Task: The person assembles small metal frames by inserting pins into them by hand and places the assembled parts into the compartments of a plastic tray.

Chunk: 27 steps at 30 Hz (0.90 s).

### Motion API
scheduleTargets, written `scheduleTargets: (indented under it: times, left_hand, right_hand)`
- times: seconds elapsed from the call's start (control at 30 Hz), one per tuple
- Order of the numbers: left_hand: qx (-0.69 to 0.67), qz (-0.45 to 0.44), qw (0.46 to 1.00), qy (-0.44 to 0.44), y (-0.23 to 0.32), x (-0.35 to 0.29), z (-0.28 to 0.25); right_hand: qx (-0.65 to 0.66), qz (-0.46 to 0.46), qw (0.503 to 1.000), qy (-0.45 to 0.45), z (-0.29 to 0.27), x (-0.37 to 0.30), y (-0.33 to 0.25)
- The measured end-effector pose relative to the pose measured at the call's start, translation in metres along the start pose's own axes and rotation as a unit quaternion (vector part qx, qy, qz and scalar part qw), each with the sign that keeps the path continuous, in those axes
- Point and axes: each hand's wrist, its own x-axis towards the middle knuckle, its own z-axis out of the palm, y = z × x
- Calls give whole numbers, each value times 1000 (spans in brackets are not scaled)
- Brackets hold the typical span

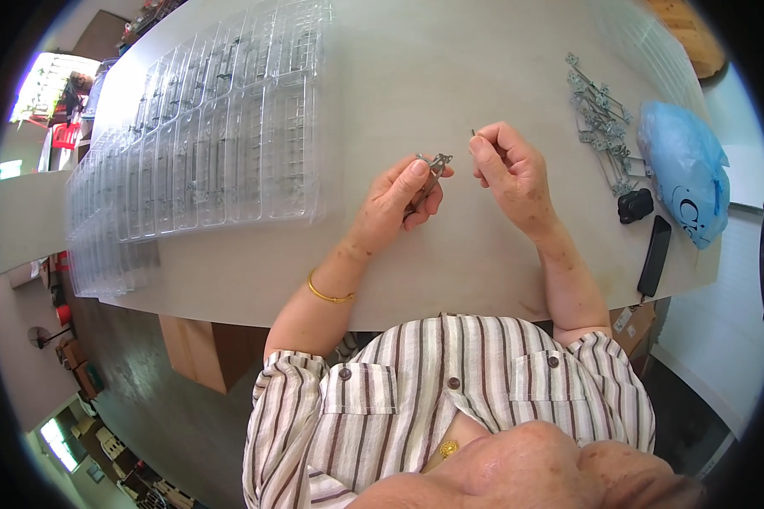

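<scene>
Over the middle of the table (450, 280), my left hand (386, 204) is closed round a grey metal fitting (434, 168). The fitting's branched end sticks out past my thumb, while its lower part is partly covered by the fingers. To the right and a little apart, my right hand (516, 182) pinches a short thin pin (473, 132) between thumb and forefinger. Only the pin's tip shows. Further right lies a loose pile of similar grey metal fittings (601, 119).
Clear plastic trays (229, 161), divided into compartments with small metal parts, cover the table's left side. At right are a stuffed blue plastic bag (683, 170), a small black object (635, 205) and a long black object (654, 259). A cardboard box (204, 348) stands below the near edge.
</scene>
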Motion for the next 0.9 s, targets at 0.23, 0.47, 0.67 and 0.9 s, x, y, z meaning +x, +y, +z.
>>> scheduleTargets:
  times: [0.23,0.47,0.67,0.9]
  left_hand:
    - [-17,-27,999,22,9,1,2]
    - [-60,-16,998,30,5,2,-1]
    - [-46,-6,999,18,2,4,-2]
    - [-34,11,999,10,2,1,-5]
  right_hand:
    - [22,10,1000,-18,0,-1,3]
    - [-40,-61,997,-26,4,-3,2]
    - [-36,-37,997,-54,8,-3,-1]
    - [-58,-48,995,-60,8,-2,-4]
